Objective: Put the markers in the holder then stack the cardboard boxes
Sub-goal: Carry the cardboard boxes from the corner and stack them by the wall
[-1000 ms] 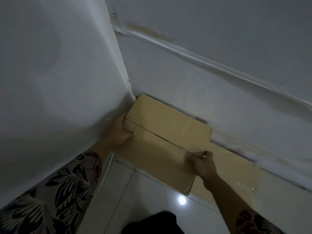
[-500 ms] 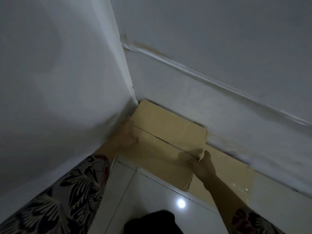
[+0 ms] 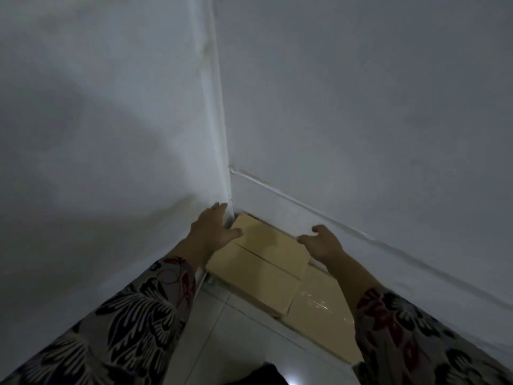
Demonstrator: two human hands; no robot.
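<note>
Two hands reach into a corner where the left wall (image 3: 111,134) meets the right wall (image 3: 361,107). Past our patterned left sleeve (image 3: 138,315), our left hand (image 3: 213,232) is wide, fingers straight and spread beside the left wall. Its thumb lies at the left edge of the upper cardboard box (image 3: 261,262); we cannot tell whether it presses. The upper cardboard box, pushed into the corner, lies on the lower cardboard box (image 3: 319,309), which juts out rightward on the white tiled floor (image 3: 222,329). Our right hand (image 3: 323,241) hovers by the upper cardboard box's far right corner, fingers loosely bent, holding nothing.
</note>
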